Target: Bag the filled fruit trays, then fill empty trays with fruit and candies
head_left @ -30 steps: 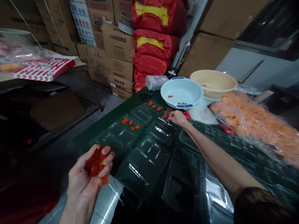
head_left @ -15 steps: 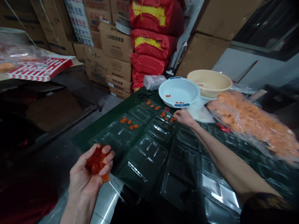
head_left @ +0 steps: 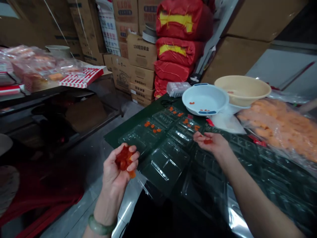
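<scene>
My left hand is cupped around a handful of glossy orange-red pieces, held just off the table's near-left corner. My right hand hovers palm-up over the clear plastic compartment trays, with a small orange-red piece resting in its loosely curled fingers. Several trays farther back hold a few orange pieces each. The trays lie in rows on a dark green table.
A pale blue bowl with a few pieces and a beige bowl stand at the table's far end. A clear bag of orange pieces lies at right. Cardboard boxes and red sacks are stacked behind. A shelf stands left.
My right hand has drawn back from the far trays toward me and turned palm-up with a piece in it. The left hand keeps its handful. The view has shifted left.
</scene>
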The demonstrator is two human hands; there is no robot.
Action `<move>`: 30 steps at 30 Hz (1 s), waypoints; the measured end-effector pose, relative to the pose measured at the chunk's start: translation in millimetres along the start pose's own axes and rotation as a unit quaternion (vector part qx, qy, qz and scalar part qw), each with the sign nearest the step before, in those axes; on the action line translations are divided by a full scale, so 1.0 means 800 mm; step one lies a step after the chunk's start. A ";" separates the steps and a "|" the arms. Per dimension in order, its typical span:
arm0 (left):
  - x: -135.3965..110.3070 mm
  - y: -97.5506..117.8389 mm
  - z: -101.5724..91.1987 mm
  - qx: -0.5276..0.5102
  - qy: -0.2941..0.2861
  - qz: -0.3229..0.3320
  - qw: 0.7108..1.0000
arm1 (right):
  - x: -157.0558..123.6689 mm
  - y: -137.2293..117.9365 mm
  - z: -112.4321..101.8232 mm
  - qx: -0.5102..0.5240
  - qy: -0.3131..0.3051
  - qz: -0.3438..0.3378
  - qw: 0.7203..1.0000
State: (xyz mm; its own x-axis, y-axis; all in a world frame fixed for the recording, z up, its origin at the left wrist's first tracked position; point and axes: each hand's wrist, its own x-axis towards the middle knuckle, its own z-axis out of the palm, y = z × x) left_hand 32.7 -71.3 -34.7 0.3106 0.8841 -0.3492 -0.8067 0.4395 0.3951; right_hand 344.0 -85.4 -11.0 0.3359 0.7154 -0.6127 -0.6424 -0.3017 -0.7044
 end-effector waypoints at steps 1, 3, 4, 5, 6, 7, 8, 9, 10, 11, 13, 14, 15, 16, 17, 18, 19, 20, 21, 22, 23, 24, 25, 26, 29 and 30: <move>-0.003 0.001 -0.001 0.003 -0.011 0.004 1.000 | -0.006 0.004 0.000 0.011 -0.011 0.018 1.000; -0.007 0.002 -0.002 0.008 -0.028 0.011 1.000 | -0.018 0.008 -0.005 0.014 -0.045 0.035 0.998; -0.009 0.003 -0.002 0.012 -0.031 0.012 0.999 | -0.024 0.009 -0.008 0.000 -0.066 0.030 0.997; -0.010 0.003 -0.003 0.014 -0.033 0.012 0.999 | -0.030 0.012 -0.010 -0.029 -0.088 0.017 0.996; -0.012 0.002 -0.003 0.016 -0.036 0.011 0.999 | -0.035 0.017 -0.011 -0.072 -0.110 -0.001 0.991; -0.013 0.000 -0.003 0.018 -0.037 0.010 0.999 | -0.039 0.024 -0.010 -0.128 -0.125 -0.024 0.984; -0.014 -0.003 -0.003 0.019 -0.040 0.008 0.999 | -0.041 0.032 -0.006 -0.190 -0.130 -0.049 0.972; -0.015 -0.005 -0.003 0.020 -0.043 0.003 0.999 | -0.042 0.042 0.001 -0.254 -0.131 -0.078 0.955; -0.016 -0.008 -0.002 0.022 -0.047 -0.001 0.999 | -0.040 0.052 0.011 -0.317 -0.127 -0.114 0.933; -0.017 -0.010 -0.002 0.024 -0.051 -0.005 0.998 | -0.037 0.062 0.021 -0.380 -0.118 -0.156 0.904; -0.019 -0.013 0.000 0.028 -0.057 -0.008 0.998 | -0.026 0.077 0.044 -0.482 -0.098 -0.234 0.839; -0.021 -0.013 0.000 0.030 -0.058 -0.006 0.998 | -0.019 0.082 0.053 -0.515 -0.092 -0.259 0.812; -0.022 -0.012 0.000 0.031 -0.058 -0.002 0.998 | -0.012 0.084 0.060 -0.535 -0.089 -0.272 0.795; -0.023 -0.010 0.000 0.031 -0.057 0.002 0.998 | -0.006 0.084 0.065 -0.544 -0.089 -0.275 0.788; -0.024 -0.008 -0.001 0.032 -0.055 0.005 0.998 | 0.000 0.083 0.067 -0.543 -0.092 -0.271 0.789; -0.025 -0.006 -0.002 0.032 -0.053 0.009 0.998 | 0.004 0.081 0.068 -0.539 -0.096 -0.266 0.794; -0.026 -0.005 -0.003 0.032 -0.051 0.012 0.998 | 0.006 0.079 0.068 -0.535 -0.100 -0.263 0.797; -0.026 -0.003 -0.004 0.032 -0.050 0.015 0.998 | 0.007 0.078 0.067 -0.530 -0.103 -0.259 0.801; -0.027 -0.002 -0.004 0.031 -0.049 0.016 0.998 | 0.007 0.079 0.066 -0.524 -0.105 -0.256 0.806; -0.027 -0.002 -0.005 0.030 -0.048 0.016 0.998 | 0.006 0.080 0.066 -0.517 -0.108 -0.253 0.811; -0.027 -0.002 -0.006 0.029 -0.049 0.014 0.998 | 0.005 0.083 0.067 -0.510 -0.112 -0.251 0.815; -0.026 -0.002 -0.006 0.028 -0.051 0.011 0.998 | 0.003 0.087 0.069 -0.503 -0.118 -0.251 0.819; -0.026 -0.003 -0.006 0.027 -0.054 0.008 0.998 | 0.002 0.091 0.071 -0.496 -0.124 -0.252 0.822; -0.026 -0.003 -0.007 0.025 -0.055 0.006 0.998 | 0.002 0.094 0.074 -0.493 -0.128 -0.255 0.822; -0.024 -0.004 -0.010 0.023 -0.058 0.007 0.998 | 0.003 0.092 0.078 -0.400 -0.090 -0.286 0.866; -0.024 -0.004 -0.010 0.023 -0.058 0.010 0.998 | 0.003 0.088 0.078 -0.350 -0.068 -0.295 0.887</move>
State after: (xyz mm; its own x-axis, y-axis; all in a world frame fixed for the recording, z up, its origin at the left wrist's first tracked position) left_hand 25.2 -91.2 -36.1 0.3531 0.9037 -0.2420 -0.7898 0.4266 0.4407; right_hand 256.6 -65.4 -39.9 0.3541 0.9339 -0.0483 0.2172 -0.1323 -0.9671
